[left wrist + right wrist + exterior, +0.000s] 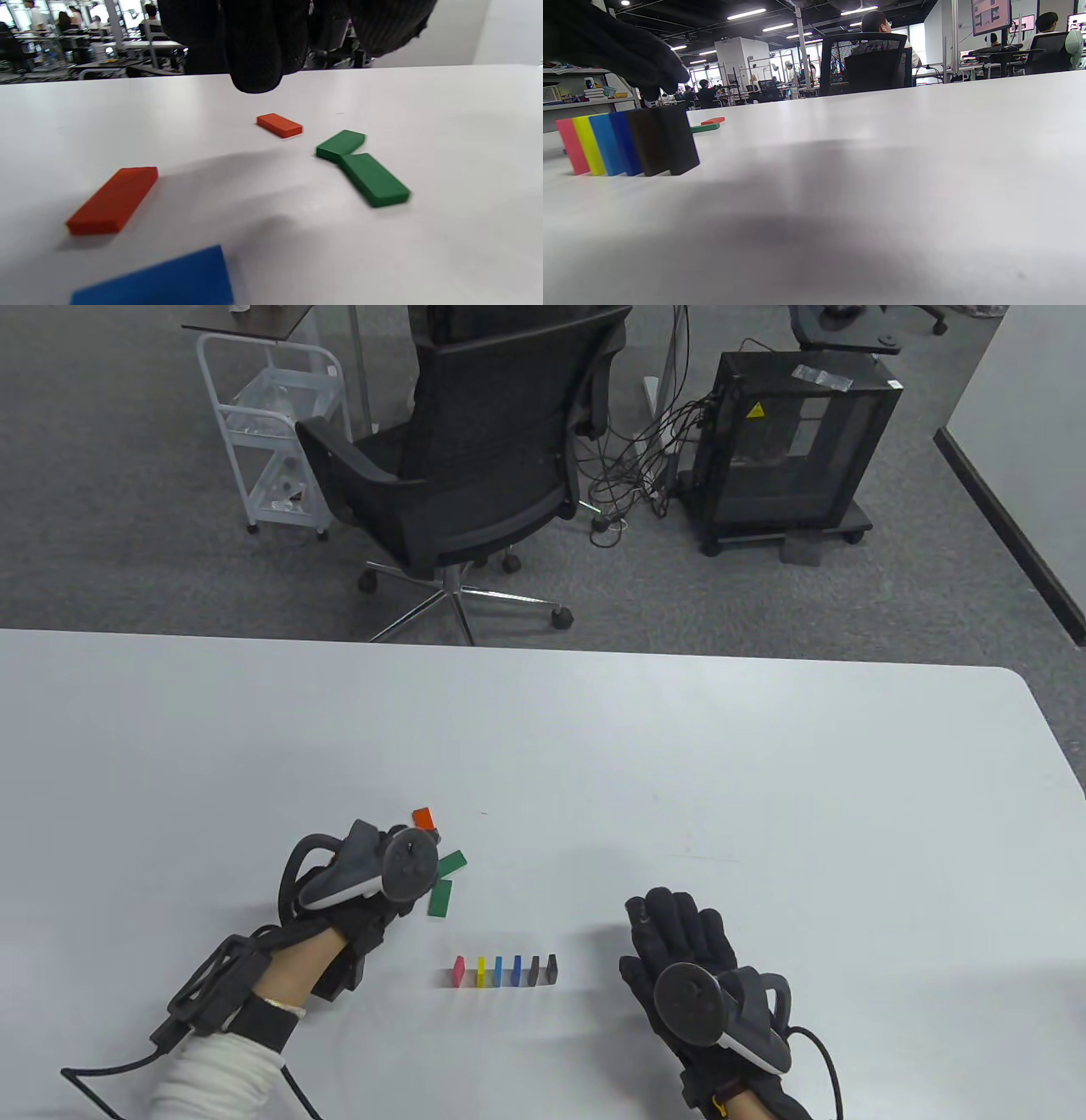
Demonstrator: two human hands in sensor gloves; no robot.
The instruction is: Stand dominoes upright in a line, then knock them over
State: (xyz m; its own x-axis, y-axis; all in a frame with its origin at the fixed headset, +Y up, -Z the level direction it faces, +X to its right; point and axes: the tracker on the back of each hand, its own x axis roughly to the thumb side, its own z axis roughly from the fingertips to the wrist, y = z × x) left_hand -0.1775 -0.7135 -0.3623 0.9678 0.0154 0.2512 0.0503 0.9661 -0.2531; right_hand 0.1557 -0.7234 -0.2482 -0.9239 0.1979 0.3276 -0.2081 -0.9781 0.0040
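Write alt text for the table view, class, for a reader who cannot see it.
Six dominoes stand upright in a short row on a white table, between two gloved hands. The left hand is beside loose orange and green dominoes; the right hand rests open.

The tabletop (594, 746) looks smooth, matt white. The dominoes (505, 971) have a matt painted look. The gloves (679, 933) are black knitted cloth.
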